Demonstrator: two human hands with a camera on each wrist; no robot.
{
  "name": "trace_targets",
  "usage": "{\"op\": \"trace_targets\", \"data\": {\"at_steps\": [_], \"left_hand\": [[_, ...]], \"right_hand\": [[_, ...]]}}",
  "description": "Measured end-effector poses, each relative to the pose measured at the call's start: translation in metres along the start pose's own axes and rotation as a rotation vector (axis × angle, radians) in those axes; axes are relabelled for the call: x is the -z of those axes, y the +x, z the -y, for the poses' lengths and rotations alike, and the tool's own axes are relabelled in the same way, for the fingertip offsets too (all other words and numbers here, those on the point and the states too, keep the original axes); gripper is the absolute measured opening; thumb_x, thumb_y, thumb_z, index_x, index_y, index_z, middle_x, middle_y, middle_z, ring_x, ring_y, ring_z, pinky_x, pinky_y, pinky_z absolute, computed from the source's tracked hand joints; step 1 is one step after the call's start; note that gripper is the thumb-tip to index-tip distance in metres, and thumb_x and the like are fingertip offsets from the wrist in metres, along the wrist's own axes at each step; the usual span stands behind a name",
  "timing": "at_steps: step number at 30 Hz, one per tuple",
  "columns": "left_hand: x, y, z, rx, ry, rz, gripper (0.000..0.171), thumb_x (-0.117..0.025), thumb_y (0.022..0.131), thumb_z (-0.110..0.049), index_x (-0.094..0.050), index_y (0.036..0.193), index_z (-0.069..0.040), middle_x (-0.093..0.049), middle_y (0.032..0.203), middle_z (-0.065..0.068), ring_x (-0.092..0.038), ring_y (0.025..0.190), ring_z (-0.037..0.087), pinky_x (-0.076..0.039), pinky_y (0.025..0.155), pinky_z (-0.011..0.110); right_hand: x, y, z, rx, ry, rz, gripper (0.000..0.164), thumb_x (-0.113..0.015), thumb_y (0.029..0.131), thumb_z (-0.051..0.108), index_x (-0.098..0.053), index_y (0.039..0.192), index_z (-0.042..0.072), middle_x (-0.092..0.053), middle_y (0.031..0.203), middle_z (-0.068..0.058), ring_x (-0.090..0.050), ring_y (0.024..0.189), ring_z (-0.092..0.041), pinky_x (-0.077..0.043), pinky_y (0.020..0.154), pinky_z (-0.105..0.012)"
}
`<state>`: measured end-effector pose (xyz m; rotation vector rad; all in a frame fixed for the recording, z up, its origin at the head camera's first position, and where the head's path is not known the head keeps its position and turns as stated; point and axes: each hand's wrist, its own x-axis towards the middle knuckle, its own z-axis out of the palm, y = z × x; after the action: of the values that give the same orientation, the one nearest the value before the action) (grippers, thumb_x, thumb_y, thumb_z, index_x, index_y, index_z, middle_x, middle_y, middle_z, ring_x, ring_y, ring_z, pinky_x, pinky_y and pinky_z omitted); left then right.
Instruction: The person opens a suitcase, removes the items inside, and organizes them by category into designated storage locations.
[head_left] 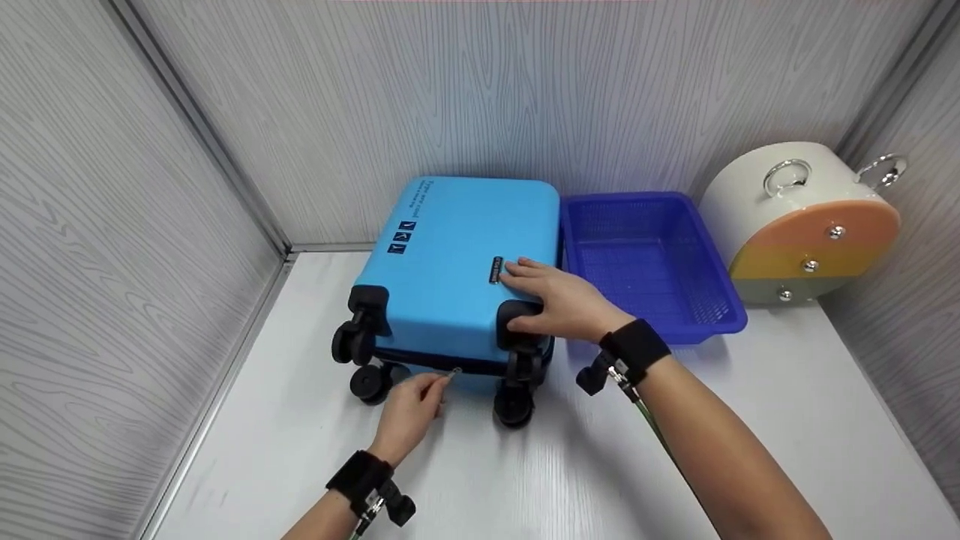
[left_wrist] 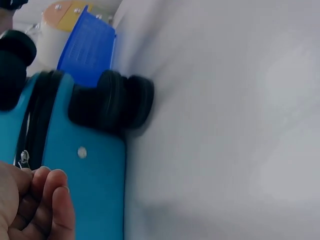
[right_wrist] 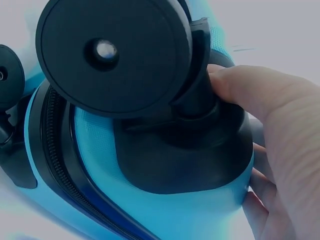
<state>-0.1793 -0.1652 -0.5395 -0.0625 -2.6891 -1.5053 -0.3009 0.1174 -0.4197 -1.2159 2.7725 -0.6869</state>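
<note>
A light blue hard-shell suitcase (head_left: 465, 240) lies on its side, black wheels (head_left: 514, 405) toward me. At its wheel end my left hand (head_left: 411, 409) pinches a small metal zipper pull (head_left: 454, 372) on the black zipper seam. The left wrist view shows the zipper pull (left_wrist: 23, 159) at the fingertips, partly covered by them. My right hand (head_left: 562, 300) rests on the near right corner of the upper shell, fingers spread. In the right wrist view its thumb (right_wrist: 235, 85) lies against the black wheel mount (right_wrist: 185, 155), and the zipper teeth (right_wrist: 55, 140) run beside it.
Right of the suitcase stands a blue plastic basket (head_left: 724, 319). Beyond it is a rounded white box (head_left: 750, 180) with a coloured front, round knobs and ring handles. Grey wood-grain panels (head_left: 525, 82) enclose the white tabletop (head_left: 270, 420) at the back and sides.
</note>
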Motion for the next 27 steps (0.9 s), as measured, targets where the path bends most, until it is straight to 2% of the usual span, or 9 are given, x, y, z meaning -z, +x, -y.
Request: {"op": "trace_targets", "data": {"at_steps": [3,10,19,22,27], "left_hand": [[0.011,-0.001,0.007,0.014,0.005,-0.041,0.017,-0.062,0.105,-0.021,-0.075,0.1,-0.011,-0.069,0.084,0.012,-0.065,0.068,0.015,-0.052,0.059,0.028],[0.029,-0.001,0.019,0.008,0.039,-0.111,0.017,-0.063,0.104,-0.021,-0.076,0.099,-0.011,-0.066,0.08,-0.002,-0.064,0.07,0.013,-0.054,0.062,0.028],[0.049,0.001,0.032,0.008,0.143,-0.143,0.021,-0.062,0.105,-0.023,-0.078,0.102,-0.01,-0.069,0.082,0.001,-0.06,0.072,0.013,-0.049,0.064,0.029],[0.06,0.003,0.039,0.029,0.17,-0.143,0.024,-0.061,0.105,-0.026,-0.077,0.102,-0.009,-0.068,0.084,0.0,-0.06,0.073,0.014,-0.048,0.066,0.031],[0.081,0.005,0.054,0.113,0.172,-0.154,0.024,-0.057,0.106,-0.022,-0.073,0.099,-0.006,-0.068,0.087,0.003,-0.06,0.078,0.018,-0.048,0.069,0.033]], "right_hand": [[0.001,0.001,-0.002,-0.001,-0.009,0.012,0.075,-0.068,0.097,0.05,-0.038,0.159,0.02,-0.03,0.166,0.0,-0.019,0.154,-0.019,-0.028,0.12,-0.048],[0.008,0.0,-0.006,0.0,-0.016,0.038,0.073,-0.066,0.098,0.049,-0.038,0.159,0.021,-0.029,0.166,0.003,-0.019,0.154,-0.018,-0.028,0.12,-0.049],[0.013,-0.007,-0.019,0.007,-0.029,0.029,0.07,-0.068,0.096,0.045,-0.042,0.158,0.022,-0.031,0.165,0.006,-0.022,0.153,-0.016,-0.031,0.118,-0.051],[0.012,-0.008,-0.02,0.017,-0.031,0.017,0.071,-0.068,0.096,0.045,-0.042,0.158,0.023,-0.031,0.165,0.005,-0.022,0.153,-0.017,-0.031,0.118,-0.051],[0.01,-0.006,-0.02,0.022,-0.022,0.007,0.07,-0.067,0.096,0.044,-0.042,0.158,0.023,-0.031,0.165,0.006,-0.022,0.153,-0.017,-0.03,0.118,-0.051]]}}
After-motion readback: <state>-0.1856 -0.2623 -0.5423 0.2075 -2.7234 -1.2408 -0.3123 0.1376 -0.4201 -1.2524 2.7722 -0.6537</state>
